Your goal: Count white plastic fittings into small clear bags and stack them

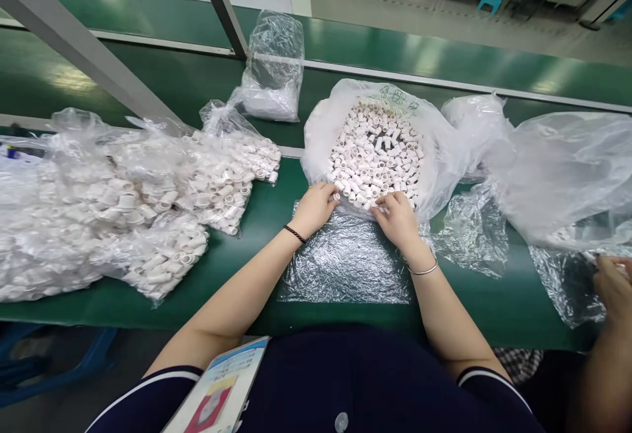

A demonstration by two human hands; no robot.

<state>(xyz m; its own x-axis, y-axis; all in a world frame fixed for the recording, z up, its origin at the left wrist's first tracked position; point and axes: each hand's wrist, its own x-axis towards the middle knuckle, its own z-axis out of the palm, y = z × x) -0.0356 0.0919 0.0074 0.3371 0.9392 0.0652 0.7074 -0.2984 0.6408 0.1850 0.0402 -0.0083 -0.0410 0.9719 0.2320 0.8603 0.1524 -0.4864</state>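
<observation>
A large white plastic bag (316, 124) lies open on the green table, full of small white pipe fittings (365, 156). At its near left edge, my left hand (320, 208) has thumb and fingers closed on a white fitting (336, 197). My right hand (396, 217) is at the near right edge of the pile, its fingertips pinched at a fitting there. Beneath my wrists, a clear plastic bag (348, 262) lies flat and looks unfilled. A dark braided band is on my left wrist and a bangle on my right.
Filled clear bags of fittings (123, 203) cover the left side of the green table (266, 222). Behind stands a stack of clear bags (274, 68). Another person's hand (615, 288) works at the far right, near a white bag (567, 170). A metal post slants at upper left.
</observation>
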